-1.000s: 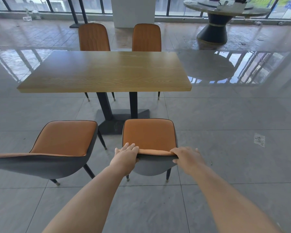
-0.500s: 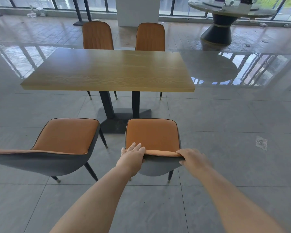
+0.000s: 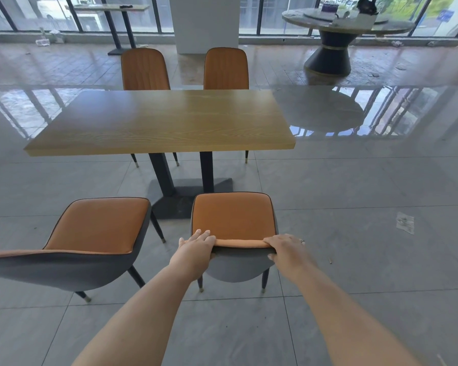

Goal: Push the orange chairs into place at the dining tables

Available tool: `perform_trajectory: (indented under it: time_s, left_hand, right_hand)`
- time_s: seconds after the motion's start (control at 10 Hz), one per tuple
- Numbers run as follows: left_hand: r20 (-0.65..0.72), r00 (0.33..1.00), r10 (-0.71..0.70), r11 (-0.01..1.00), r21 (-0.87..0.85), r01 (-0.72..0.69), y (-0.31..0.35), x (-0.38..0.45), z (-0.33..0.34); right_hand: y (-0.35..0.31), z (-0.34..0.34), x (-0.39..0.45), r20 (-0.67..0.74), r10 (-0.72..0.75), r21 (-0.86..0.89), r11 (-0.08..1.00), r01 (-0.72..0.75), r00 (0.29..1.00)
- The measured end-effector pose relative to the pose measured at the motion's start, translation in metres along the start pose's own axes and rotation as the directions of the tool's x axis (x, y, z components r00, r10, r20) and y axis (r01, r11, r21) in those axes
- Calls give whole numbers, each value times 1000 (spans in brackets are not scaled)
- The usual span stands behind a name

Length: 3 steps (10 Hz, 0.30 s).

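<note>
- Both hands hold the top edge of the orange-seated, grey-backed dining chair (image 3: 234,220): the left hand (image 3: 196,249) has its fingers over the backrest rim, and the right hand (image 3: 286,249) wraps the other corner.
- Since a second ago the chair has slid forward; its seat front now nears the black base under the rectangular wooden desk (image 3: 164,122).
- Judged part-way: the seat is not yet under the desk beyond the grip.
- A matching orange chair (image 3: 95,225), left of the grip, waits untouched.

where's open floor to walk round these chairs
Open tiles lie right of the held chair and wooden table. It is tighter between that chair and the left chair, around the table base.
</note>
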State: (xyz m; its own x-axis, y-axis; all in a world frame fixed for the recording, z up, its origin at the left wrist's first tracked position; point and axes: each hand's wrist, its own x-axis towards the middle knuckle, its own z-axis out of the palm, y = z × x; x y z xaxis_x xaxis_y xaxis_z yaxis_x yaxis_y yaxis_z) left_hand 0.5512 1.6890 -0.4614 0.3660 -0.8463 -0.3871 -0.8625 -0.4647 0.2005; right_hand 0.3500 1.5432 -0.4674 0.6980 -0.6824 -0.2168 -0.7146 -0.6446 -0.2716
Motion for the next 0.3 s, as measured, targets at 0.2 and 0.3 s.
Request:
perform_trajectory:
  time_s: [0.2, 0.3]
  left_hand:
    - [-2, 1000, -14, 1000, -19, 14, 5, -6, -2]
    - [-8, 999, -35, 998, -52, 34, 6, -8, -4]
  right_hand:
    - [4, 3, 0, 7, -2, -26, 1000, 2, 1000]
    - [0, -7, -1, 48, 4, -64, 998, -1, 999]
